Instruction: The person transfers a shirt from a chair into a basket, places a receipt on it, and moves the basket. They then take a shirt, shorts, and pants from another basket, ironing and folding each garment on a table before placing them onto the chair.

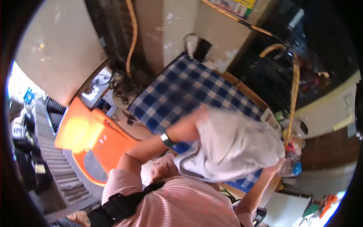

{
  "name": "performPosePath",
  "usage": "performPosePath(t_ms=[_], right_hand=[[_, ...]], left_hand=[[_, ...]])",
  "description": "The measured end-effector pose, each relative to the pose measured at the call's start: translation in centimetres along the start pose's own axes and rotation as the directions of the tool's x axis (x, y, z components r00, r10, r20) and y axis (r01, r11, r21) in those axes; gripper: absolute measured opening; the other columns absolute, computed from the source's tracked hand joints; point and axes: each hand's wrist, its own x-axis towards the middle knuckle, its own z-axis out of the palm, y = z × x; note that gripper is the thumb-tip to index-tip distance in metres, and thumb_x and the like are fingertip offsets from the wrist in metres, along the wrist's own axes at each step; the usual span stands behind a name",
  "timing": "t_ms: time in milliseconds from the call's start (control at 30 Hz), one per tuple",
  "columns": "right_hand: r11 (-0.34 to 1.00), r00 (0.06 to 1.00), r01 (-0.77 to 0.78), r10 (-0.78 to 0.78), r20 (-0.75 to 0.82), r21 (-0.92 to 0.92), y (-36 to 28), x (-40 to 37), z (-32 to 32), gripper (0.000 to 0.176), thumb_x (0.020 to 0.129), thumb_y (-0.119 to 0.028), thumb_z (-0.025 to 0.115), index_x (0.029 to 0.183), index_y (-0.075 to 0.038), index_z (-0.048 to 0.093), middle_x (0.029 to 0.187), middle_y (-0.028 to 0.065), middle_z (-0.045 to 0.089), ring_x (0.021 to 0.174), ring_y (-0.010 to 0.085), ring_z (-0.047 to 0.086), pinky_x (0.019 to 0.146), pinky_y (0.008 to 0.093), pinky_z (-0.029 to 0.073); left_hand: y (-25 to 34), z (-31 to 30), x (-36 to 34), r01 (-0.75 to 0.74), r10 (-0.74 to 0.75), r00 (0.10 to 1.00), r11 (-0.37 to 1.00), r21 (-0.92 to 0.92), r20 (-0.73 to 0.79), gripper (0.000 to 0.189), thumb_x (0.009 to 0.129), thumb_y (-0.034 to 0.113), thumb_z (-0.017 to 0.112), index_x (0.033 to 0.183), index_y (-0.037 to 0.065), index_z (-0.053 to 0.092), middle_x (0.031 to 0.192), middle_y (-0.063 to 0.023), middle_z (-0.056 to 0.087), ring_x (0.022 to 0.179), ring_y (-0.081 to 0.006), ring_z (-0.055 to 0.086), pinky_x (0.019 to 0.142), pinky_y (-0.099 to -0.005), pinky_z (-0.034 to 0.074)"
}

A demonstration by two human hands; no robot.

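Observation:
A light grey-white cloth (238, 143) is held up in both hands above a table with a blue and white checked cover (181, 87). My left hand (200, 117), smeared by motion, is at the cloth's upper left edge; a band is on that wrist. At the cloth's lower right corner, my right hand (275, 166) has its fingers closed on the fabric. The cloth hangs in loose folds between the hands and hides part of the table.
An orange chair (113, 143) stands left of the table. On the table's right side are a clear container with a blue lid (297, 168) and a small jar (280, 115). A white object (191, 44) sits at the far corner, by the wall.

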Motion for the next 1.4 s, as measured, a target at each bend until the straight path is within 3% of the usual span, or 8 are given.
performPosePath(t_ms=[167, 233, 333, 467, 600, 700, 1200, 1400], right_hand=[[0.986, 0.971, 0.107, -0.131, 0.198, 0.125, -5.0, 2.9, 2.0, 0.044, 0.096, -0.028, 0.042, 0.13, -0.001, 0.049, 0.13, 0.0165, 0.055, 0.12, 0.0316, 0.053, 0.104, 0.0438, 0.042], [-0.033, 0.767, 0.379, -0.548, 0.334, -0.925, -5.8, 2.2, 2.5, 0.041, 0.097, -0.024, 0.044, 0.13, -0.001, 0.05, 0.127, 0.0155, 0.057, 0.116, 0.0277, 0.056, 0.102, 0.0421, 0.044], [0.986, 0.934, -0.005, -0.055, -0.354, -0.166, -3.8, 1.6, 4.2, 0.037, 0.095, -0.022, 0.05, 0.125, 0.0, 0.052, 0.124, 0.0124, 0.059, 0.114, 0.0223, 0.057, 0.096, 0.0367, 0.047], [0.768, 0.891, -0.078, -0.232, -0.389, -0.636, 4.9, 1.2, -7.6, 0.024, 0.091, -0.012, 0.056, 0.114, -0.002, 0.055, 0.105, 0.0066, 0.063, 0.09, 0.0176, 0.062, 0.081, 0.0302, 0.048], [-0.615, 0.854, -0.125, -0.467, 0.231, -0.779, 9.2, -0.6, -3.4, 0.024, 0.082, -0.005, 0.062, 0.106, -0.006, 0.056, 0.087, 0.0158, 0.062, 0.083, 0.03, 0.058, 0.074, 0.0397, 0.047], [0.128, 0.975, 0.156, -0.177, 0.132, -0.979, 15.4, -1.7, 1.3, 0.022, 0.078, -0.003, 0.062, 0.1, -0.005, 0.062, 0.1, 0.0125, 0.063, 0.093, 0.0347, 0.058, 0.082, 0.0442, 0.046], [-0.194, 0.786, 0.618, 0.162, 0.596, -0.762, 18.9, -3.7, 7.1, 0.065, 0.079, -0.036, 0.07, 0.135, -0.009, 0.049, 0.143, 0.0124, 0.042, 0.134, 0.0323, 0.037, 0.111, 0.0491, 0.028], [-0.413, 0.877, 0.475, 0.289, 0.383, -0.777, 18.2, -4.3, -2.5, 0.037, 0.084, -0.023, 0.062, 0.12, -0.018, 0.059, 0.1, 0.0099, 0.054, 0.097, 0.0283, 0.053, 0.083, 0.0452, 0.042]], left_hand=[[-2.1, -7.9, 12.9, -0.09, -0.147, 0.987, -0.136, -0.987, -0.069, 0.047, 0.099, 0.044, 0.039, 0.121, 0.006, 0.058, 0.121, -0.0106, 0.062, 0.115, -0.0277, 0.056, 0.103, -0.0444, 0.04], [-3.5, -9.2, 13.2, 0.031, 0.127, 0.992, -0.142, -0.989, 0.012, 0.053, 0.1, 0.042, 0.039, 0.126, -0.002, 0.053, 0.13, -0.0182, 0.055, 0.124, -0.0286, 0.049, 0.106, -0.0429, 0.036], [-5.5, -10.2, 9.7, 0.297, -0.332, 0.937, 0.591, -0.75, 0.11, 0.048, 0.094, 0.037, 0.056, 0.122, -0.002, 0.056, 0.115, -0.0115, 0.064, 0.1, -0.0194, 0.064, 0.087, -0.0337, 0.05], [-10.6, -7.4, 5.5, 0.672, -0.672, 0.698, 0.734, 0.1, 0.248, 0.041, 0.084, 0.031, 0.069, 0.113, 0.003, 0.06, 0.101, -0.0095, 0.067, 0.089, -0.0188, 0.065, 0.074, -0.0334, 0.049], [-10.6, 1.3, -0.8, 0.179, -0.189, 0.982, 0.871, 0.457, -0.024, 0.024, 0.072, 0.012, 0.071, 0.091, 0.005, 0.058, 0.092, -0.0135, 0.059, 0.089, -0.0357, 0.056, 0.078, -0.0448, 0.044], [-9.4, 9.5, -4.4, -0.118, 0.02, 0.921, 0.966, 0.23, 0.389, 0.014, 0.081, 0.017, 0.062, 0.091, 0.007, 0.06, 0.094, -0.0123, 0.058, 0.093, -0.0338, 0.056, 0.083, -0.0436, 0.044], [-12.3, 20.3, -7.8, 0.282, 0.027, 0.887, 0.76, -0.586, 0.462, 0.02, 0.088, 0.03, 0.053, 0.093, 0.012, 0.06, 0.094, -0.0057, 0.057, 0.098, -0.0239, 0.054, 0.092, -0.0385, 0.04], [-10.5, 11.9, -4.1, -0.407, 0.076, 0.749, 0.836, 0.367, 0.658, 0.022, 0.085, 0.033, 0.062, 0.088, 0.011, 0.062, 0.093, -0.0048, 0.062, 0.092, -0.021, 0.058, 0.085, -0.0355, 0.041]])
